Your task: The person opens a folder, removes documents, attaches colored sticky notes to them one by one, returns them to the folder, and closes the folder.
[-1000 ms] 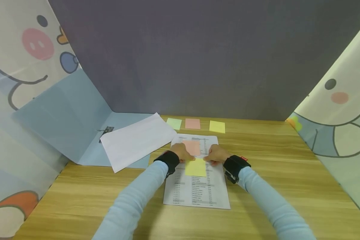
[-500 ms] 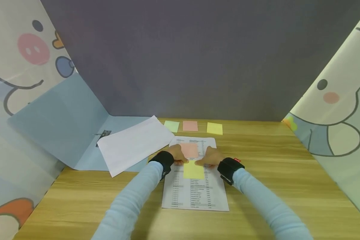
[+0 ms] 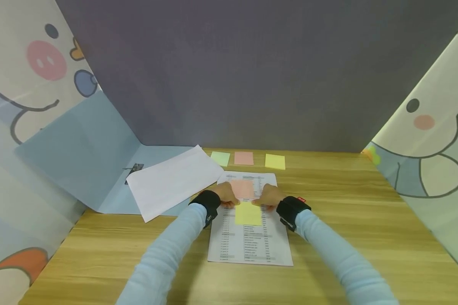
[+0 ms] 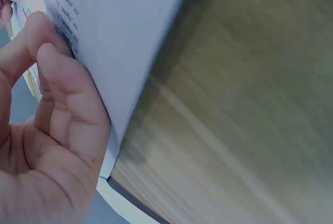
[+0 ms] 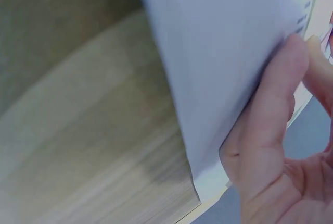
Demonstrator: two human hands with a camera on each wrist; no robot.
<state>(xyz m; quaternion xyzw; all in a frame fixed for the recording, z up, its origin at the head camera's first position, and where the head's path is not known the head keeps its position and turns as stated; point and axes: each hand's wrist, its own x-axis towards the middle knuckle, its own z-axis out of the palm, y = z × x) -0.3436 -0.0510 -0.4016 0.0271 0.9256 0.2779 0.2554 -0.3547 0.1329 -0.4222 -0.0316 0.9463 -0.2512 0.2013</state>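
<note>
A printed sheet (image 3: 248,250) lies on the table, with a pink sticky note (image 3: 243,188) high on it and a yellow sticky note (image 3: 248,214) just below. My left hand (image 3: 226,193) lies on the sheet, one digit pressing the yellow note's top edge near its left corner. Opposite it, my right hand (image 3: 271,195) presses that edge toward the right. Curled fingers (image 4: 67,88) rest against the paper in the left wrist view. Likewise, curled fingers (image 5: 265,109) touch the sheet in the right wrist view. Neither hand visibly pinches the note.
Left of the sheet, an open blue folder (image 3: 118,197) with a metal clip (image 3: 135,169) carries a blank white paper (image 3: 175,180). Behind the sheet lie green (image 3: 220,158), pink (image 3: 244,158) and yellow (image 3: 275,161) sticky notes. A dark panel (image 3: 233,76) stands at the back.
Along the yellow note's top edge, my left hand has slid outward to the left. My right hand slid inward, then slightly back right. The notes and sheet stay in place.
</note>
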